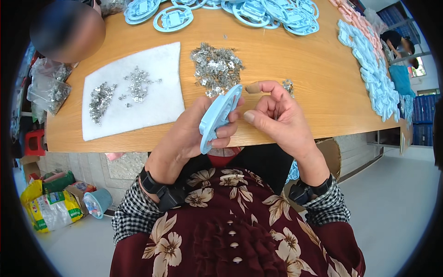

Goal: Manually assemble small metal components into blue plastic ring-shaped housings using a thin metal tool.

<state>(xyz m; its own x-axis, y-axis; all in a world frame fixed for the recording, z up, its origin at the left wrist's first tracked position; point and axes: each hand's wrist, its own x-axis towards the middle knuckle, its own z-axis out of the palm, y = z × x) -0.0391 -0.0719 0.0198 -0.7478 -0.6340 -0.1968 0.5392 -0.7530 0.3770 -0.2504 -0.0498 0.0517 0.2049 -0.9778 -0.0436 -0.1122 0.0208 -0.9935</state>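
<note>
A light blue oval plastic part (216, 121) is tilted on edge in my left hand (188, 123), whose fingers wrap round its back and far side. Just right of it, my right hand (287, 119) is raised over the table's near edge. Its thumb and index finger are spread apart, the other fingers curl loosely, and I see nothing between them. The index fingertip has a brownish covering. Beyond the blue part lies a heap of small silvery metal clips (216, 67). A smaller clump of metal pieces (288, 87) sits partly behind my right hand.
On the wooden table (300, 60), a white foam mat (152, 108) bears two groups of small metal pieces. Blue oval parts (251, 14) pile at the far edge; blue (369, 69) and pink parts (357, 23) line the right. Clear bags (48, 87) and a person are at the left.
</note>
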